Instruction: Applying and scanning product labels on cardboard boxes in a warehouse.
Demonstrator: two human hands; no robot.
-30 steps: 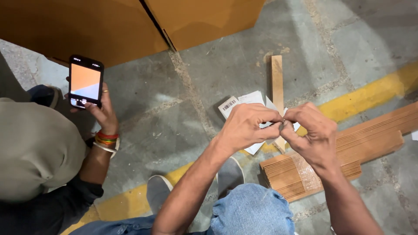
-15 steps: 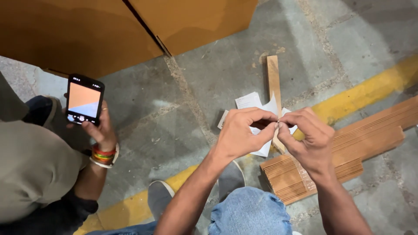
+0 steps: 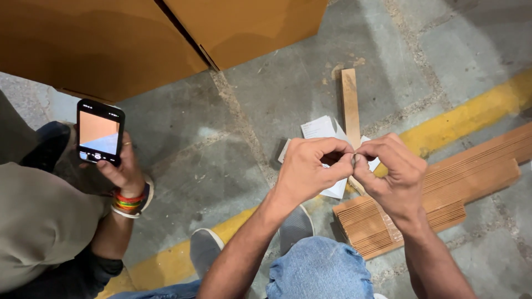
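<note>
Left hand (image 3: 310, 171) and right hand (image 3: 390, 174) met fingertip to fingertip, fingers pinched on a small grey piece (image 3: 353, 160) between them, above white paper (image 3: 321, 130). Piece looked tiny, light, easily dropped; thumb-and-forefinger pinch suited.

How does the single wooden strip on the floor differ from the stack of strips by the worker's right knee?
The single wooden strip is one narrow piece lying alone, pointing away from the worker; the stack of strips is many pieces bundled flat, running slantwise towards the right edge. The single strip looks paler; the stack is more reddish-brown and ridged along its face. The stack covers part of the yellow floor line. Both rest on the concrete floor.
</note>
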